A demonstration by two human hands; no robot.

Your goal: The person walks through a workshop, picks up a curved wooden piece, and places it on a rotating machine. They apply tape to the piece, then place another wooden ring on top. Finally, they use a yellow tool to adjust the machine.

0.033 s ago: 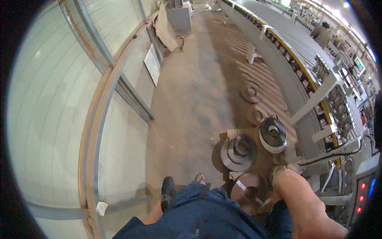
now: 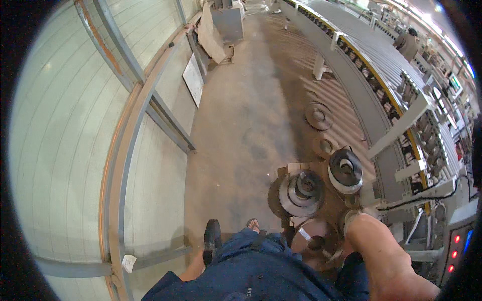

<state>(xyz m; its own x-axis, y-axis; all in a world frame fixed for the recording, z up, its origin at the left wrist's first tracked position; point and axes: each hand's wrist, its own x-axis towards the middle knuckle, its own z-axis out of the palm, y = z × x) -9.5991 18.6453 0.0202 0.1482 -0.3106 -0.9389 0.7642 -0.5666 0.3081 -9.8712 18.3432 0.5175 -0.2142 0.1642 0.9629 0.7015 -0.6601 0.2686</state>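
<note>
My right hand (image 2: 353, 219) reaches down at the lower right, its forearm coming in from the bottom corner. The fingers are hidden at a pale ring on the floor, so its grip is unclear. Just left of it lies a brown spool (image 2: 312, 237) with a white label. Beyond that sits a stack of grey metal coils (image 2: 301, 193), and a black coil with a white rim (image 2: 345, 170) stands to the right. My left hand is out of view. My blue shorts and feet show at the bottom.
A flat coil (image 2: 319, 115) and a small one (image 2: 324, 147) lie farther along the concrete floor. A long conveyor line (image 2: 361, 65) runs up the right; a control box with red lights (image 2: 454, 251) is beside me. Panelled wall (image 2: 65, 150) on the left. A person (image 2: 407, 44) stands far off.
</note>
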